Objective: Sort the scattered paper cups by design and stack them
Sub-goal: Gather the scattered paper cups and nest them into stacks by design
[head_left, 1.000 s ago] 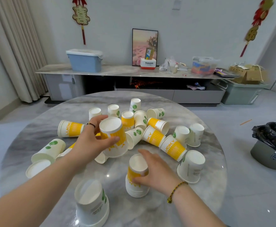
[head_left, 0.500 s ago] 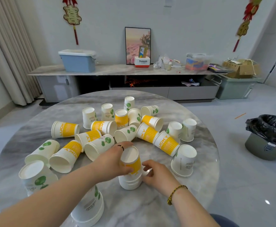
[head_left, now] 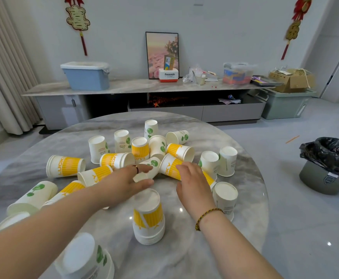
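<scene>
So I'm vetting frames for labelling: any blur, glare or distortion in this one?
Head view: wide-angle bending bows the curtain and door edge; motion blur smears the right wall ornament and the near green-leaf stack; small glare spots dot the table; the middle cups stay readable.

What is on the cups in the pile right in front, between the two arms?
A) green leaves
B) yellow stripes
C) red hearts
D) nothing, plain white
B: the upside-down stack of cups standing between the arms shows a yellow striped band on its side, while the green-leaf stack stands apart, nearer the left arm.
</scene>
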